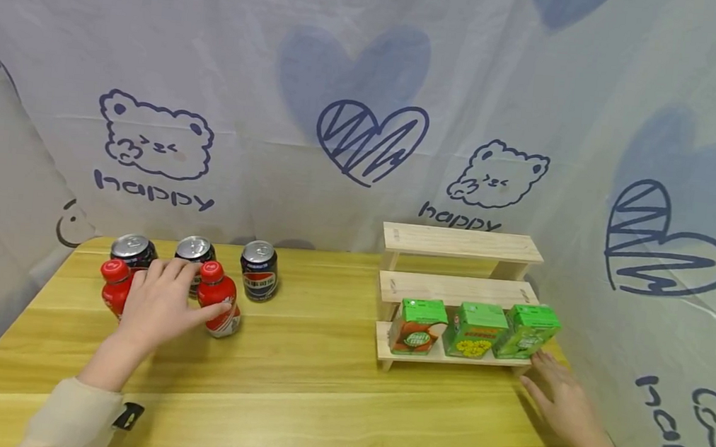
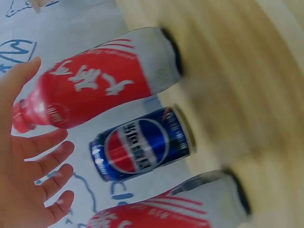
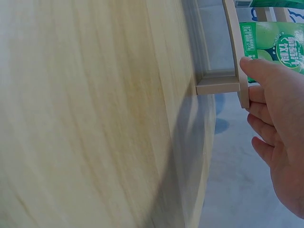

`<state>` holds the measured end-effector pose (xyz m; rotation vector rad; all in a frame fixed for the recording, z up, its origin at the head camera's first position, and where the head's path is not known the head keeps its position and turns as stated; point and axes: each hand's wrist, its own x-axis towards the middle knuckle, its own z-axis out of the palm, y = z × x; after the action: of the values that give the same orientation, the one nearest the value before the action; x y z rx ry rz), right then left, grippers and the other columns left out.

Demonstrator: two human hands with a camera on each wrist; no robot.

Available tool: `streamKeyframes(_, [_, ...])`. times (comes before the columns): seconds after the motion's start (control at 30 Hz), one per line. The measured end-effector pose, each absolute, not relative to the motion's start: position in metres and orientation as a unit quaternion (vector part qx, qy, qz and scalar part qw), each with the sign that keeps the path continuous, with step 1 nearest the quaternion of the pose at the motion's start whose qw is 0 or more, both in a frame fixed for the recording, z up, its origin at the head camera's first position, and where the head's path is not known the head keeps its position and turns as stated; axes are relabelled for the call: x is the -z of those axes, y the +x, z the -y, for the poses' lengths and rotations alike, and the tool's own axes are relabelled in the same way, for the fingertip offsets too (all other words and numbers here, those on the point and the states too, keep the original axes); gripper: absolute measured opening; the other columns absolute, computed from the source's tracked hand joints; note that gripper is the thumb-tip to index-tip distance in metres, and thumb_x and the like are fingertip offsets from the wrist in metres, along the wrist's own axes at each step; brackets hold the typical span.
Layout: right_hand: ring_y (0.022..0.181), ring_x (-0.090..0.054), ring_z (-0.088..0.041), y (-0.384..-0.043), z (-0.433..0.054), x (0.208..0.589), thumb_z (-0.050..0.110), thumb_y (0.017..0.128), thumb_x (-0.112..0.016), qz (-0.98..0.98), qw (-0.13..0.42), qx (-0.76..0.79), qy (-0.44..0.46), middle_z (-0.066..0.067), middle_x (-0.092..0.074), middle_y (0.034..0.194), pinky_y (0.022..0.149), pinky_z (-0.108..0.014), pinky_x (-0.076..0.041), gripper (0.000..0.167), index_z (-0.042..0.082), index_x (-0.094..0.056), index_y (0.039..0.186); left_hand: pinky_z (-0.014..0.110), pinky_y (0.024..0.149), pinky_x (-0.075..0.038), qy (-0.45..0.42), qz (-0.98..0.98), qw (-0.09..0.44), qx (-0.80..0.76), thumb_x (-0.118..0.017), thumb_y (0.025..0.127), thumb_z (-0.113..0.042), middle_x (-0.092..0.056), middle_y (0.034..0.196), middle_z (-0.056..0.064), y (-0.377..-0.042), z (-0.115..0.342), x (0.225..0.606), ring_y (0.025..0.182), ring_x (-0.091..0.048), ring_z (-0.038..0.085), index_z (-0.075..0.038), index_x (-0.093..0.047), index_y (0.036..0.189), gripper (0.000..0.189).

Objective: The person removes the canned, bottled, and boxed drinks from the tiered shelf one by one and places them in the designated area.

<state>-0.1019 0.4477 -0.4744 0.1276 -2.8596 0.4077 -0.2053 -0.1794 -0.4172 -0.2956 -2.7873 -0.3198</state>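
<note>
My left hand reaches in from above among two red-and-white bottles. Its fingers are spread in the left wrist view, beside the cap and neck of the right-hand bottle, with the thumb on the far side of that neck. The left-hand bottle is partly covered by the hand. Dark blue cola cans stand just behind. At the far right, my right hand is by the end of the lowest tier of a wooden shelf, its fingers relaxed. The thumb lies at the tier's edge, near a green juice box.
Two more juice boxes stand on the same tier, one with a brown-red front and one green with yellow. A printed cloth hangs behind and to the right of the wooden table.
</note>
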Motion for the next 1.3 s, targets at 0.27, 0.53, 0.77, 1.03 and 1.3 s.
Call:
streamKeyframes(0.27, [0.126, -0.044, -0.053, -0.102, -0.449, 0.476, 0.031, 0.096, -0.061, 0.981, 0.130, -0.136, 0.049, -0.034, -0.046, 0.139, 0.101, -0.065, -0.034, 0.054, -0.010, -0.053, 0.131, 0.055, 0.083, -0.034, -0.118, 0.966, 0.199, 0.119, -0.070, 0.072, -0.069, -0.057, 0.121, 0.021, -0.195, 0.172, 0.392, 0.106, -0.042, 0.039, -0.007, -0.055, 0.125, 0.083])
streamKeyframes(0.53, [0.125, -0.046, -0.053, -0.103, -0.451, 0.478, 0.030, 0.096, -0.060, 0.980, 0.137, -0.132, 0.053, -0.034, -0.047, 0.138, 0.102, -0.065, -0.034, 0.053, -0.010, -0.053, 0.131, 0.053, 0.086, -0.035, -0.157, 0.949, 0.250, 0.115, -0.077, 0.069, -0.061, -0.057, 0.125, 0.015, -0.189, 0.150, 0.362, 0.115, -0.044, 0.037, -0.010, -0.057, 0.127, 0.080])
streamKeyframes(0.77, [0.125, -0.045, -0.054, -0.102, -0.450, 0.476, 0.031, 0.096, -0.059, 0.981, 0.131, -0.131, 0.049, -0.034, -0.047, 0.138, 0.101, -0.065, -0.034, 0.054, -0.011, -0.053, 0.130, 0.050, 0.085, -0.037, -0.219, 0.926, 0.287, 0.107, -0.062, 0.073, -0.077, -0.058, 0.123, 0.013, -0.190, 0.121, 0.339, 0.115, -0.046, 0.034, -0.009, -0.059, 0.125, 0.085])
streamKeyframes(1.03, [0.125, -0.044, -0.054, -0.102, -0.450, 0.476, 0.030, 0.096, -0.060, 0.980, 0.131, -0.138, 0.050, -0.035, -0.046, 0.138, 0.101, -0.066, -0.033, 0.054, -0.011, -0.053, 0.130, 0.050, 0.087, -0.039, -0.305, 0.891, 0.322, 0.094, -0.049, 0.077, -0.083, -0.059, 0.124, 0.011, -0.195, 0.079, 0.323, 0.116, -0.048, 0.033, -0.012, -0.059, 0.127, 0.088])
streamKeyframes(1.3, [0.125, -0.045, -0.054, -0.103, -0.450, 0.476, 0.029, 0.096, -0.061, 0.979, 0.140, -0.138, 0.055, -0.034, -0.047, 0.138, 0.102, -0.065, -0.033, 0.053, -0.011, -0.054, 0.130, 0.045, 0.090, -0.039, -0.342, 0.891, 0.290, 0.072, -0.064, 0.074, -0.074, -0.057, 0.126, 0.005, -0.196, 0.033, 0.319, 0.118, -0.047, 0.027, -0.016, -0.057, 0.130, 0.081])
